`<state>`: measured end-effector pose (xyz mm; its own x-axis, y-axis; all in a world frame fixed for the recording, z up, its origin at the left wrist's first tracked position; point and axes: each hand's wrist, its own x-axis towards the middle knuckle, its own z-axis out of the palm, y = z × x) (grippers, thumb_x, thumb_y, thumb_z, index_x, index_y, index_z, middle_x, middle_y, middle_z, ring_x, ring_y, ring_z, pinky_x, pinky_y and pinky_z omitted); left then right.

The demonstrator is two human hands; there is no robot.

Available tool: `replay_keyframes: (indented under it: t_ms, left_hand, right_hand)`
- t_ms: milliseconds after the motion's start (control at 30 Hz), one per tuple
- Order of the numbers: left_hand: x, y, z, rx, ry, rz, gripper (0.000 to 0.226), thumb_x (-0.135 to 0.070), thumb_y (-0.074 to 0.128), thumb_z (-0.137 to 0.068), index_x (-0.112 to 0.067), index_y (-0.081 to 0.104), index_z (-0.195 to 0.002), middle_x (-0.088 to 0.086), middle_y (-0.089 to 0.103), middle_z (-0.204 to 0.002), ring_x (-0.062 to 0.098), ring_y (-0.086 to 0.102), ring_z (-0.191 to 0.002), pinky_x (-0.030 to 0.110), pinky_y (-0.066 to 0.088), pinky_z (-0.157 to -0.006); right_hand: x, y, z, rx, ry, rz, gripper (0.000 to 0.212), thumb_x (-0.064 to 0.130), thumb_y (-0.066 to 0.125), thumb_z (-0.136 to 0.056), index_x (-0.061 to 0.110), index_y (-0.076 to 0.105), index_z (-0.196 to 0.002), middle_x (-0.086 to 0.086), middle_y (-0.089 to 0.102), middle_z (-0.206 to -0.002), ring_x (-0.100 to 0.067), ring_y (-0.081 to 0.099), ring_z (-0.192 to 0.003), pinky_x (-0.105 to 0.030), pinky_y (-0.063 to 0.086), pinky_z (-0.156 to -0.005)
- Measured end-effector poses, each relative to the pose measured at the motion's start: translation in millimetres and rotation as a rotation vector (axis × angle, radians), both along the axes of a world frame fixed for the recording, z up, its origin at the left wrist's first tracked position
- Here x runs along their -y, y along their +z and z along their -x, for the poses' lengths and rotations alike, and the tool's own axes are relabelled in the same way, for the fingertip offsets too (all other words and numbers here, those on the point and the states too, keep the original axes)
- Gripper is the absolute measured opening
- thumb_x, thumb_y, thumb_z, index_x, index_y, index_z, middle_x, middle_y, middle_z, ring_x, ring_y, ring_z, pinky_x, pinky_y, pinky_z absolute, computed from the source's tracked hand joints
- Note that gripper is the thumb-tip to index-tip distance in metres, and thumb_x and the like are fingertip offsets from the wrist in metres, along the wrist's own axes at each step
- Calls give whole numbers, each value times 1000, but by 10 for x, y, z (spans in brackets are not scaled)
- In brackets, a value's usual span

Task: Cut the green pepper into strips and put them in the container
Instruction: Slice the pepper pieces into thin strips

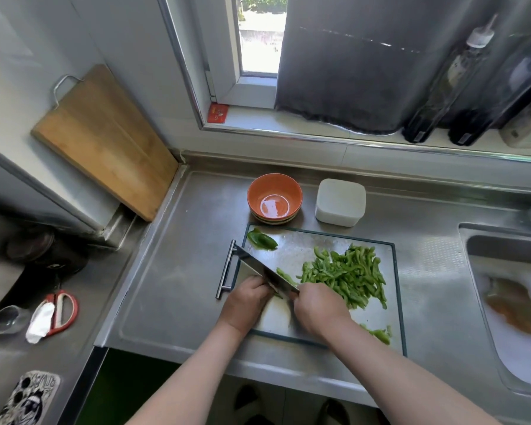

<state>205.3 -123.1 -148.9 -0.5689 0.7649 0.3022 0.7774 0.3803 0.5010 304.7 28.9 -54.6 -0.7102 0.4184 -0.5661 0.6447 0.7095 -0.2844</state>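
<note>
right hand (pixel 316 308) is gripping broad steel cleaver (pixel 262 268) | left hand (pixel 249 299) is holding green pepper piece (pixel 279 294), fingers curled | cut green strips (pixel 347 276) are lying beside

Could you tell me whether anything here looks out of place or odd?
Nothing is spilled. A few pepper strips lie apart from the main pile, at the near right corner of the steel board, and the red scissors have one handle wrapped in white.

We can read nothing. The red card (pixel 218 113), the labels on the dark bottles (pixel 419 130) and the black-and-white mat (pixel 28 397) bear marks too blurred for us.
</note>
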Motion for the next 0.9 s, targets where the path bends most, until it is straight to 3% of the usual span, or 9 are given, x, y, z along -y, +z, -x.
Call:
replay_keyframes:
  t_ms: [67, 167, 233, 300, 500, 600, 733, 833, 900]
  left_hand:
    - [11, -13, 4, 26, 7, -20, 18, -23, 60, -87, -13, 73, -79, 0, 66, -85, 17, 63, -79, 29, 54, -66]
    - [14, -28, -38, 95, 97, -40, 16, -27, 65, -88, -16, 74, -80, -4, 64, -84, 15, 60, -78, 25, 50, -68]
    - [-41, 1, -92, 155, 175, -35, 3, -18, 77, -82, -17, 74, -81, -6, 64, -82, 14, 59, -77, 26, 50, -68]
    - [-139, 47, -110, 258, 267, -39, 10, -11, 82, -77, -17, 74, -81, -7, 64, -82, 12, 59, -78, 25, 50, -70]
    - [-657, 302, -103, 487, 311, 47, 14, -3, 75, -79, -13, 73, -89, -6, 60, -89, 8, 54, -82, 2, 36, -72]
    - [-796, 384, -40, 477, 135, 196, 22, -1, 66, -81, -17, 71, -94, -7, 63, -94, 9, 56, -86, 2, 34, -73]
    - [-660, 454, 237, 471, 74, 250, 30, -4, 55, -88, -28, 64, -105, -8, 66, -105, 12, 63, -95, 21, 48, -81]
    - [-562, 473, 529, 268, 202, 210, 35, -4, 56, -90, -25, 65, -116, -10, 60, -124, 14, 61, -103, 25, 47, -80]
    - [-560, 480, 694, 154, 175, 364, 45, -10, 54, -93, -30, 58, -133, -13, 50, -141, 17, 58, -116, 31, 49, -84]
  right_hand:
    - [-90, 16, -15, -23, -35, 15, 23, 25, 46, -96, 16, 67, -92, -8, 69, -95, -30, 61, -81, -33, 47, -68]
    - [-273, 47, -155, -36, -74, 69, 27, 33, 46, -100, 18, 64, -87, -5, 67, -87, -27, 62, -79, -33, 44, -65]
    - [-368, 68, -260, -40, -93, 90, 31, 39, 47, -101, 20, 61, -80, 0, 64, -78, -24, 61, -73, -32, 41, -59]
    - [-429, 115, -312, -72, -120, 106, 36, 42, 47, -101, 20, 60, -76, 1, 64, -73, -22, 62, -69, -32, 40, -56]
    - [-604, 357, -232, -212, -220, 109, 39, 43, 48, -102, 22, 55, -70, 2, 63, -65, -22, 60, -61, -32, 38, -54]
    - [-702, 413, -179, -222, -231, 94, 40, 44, 47, -102, 21, 55, -70, 1, 64, -65, -23, 63, -62, -33, 46, -58]
    - [-759, 406, -150, -233, -236, 83, 39, 43, 46, -103, 21, 57, -73, 2, 64, -65, -21, 61, -60, -32, 42, -56]
    - [-731, 373, -111, -239, -235, 91, 38, 43, 46, -103, 21, 59, -75, 3, 63, -65, -21, 62, -61, -32, 40, -54]
    - [-689, 358, -90, -232, -231, 83, 39, 42, 46, -103, 21, 57, -74, 3, 63, -66, -20, 60, -61, -32, 38, -54]
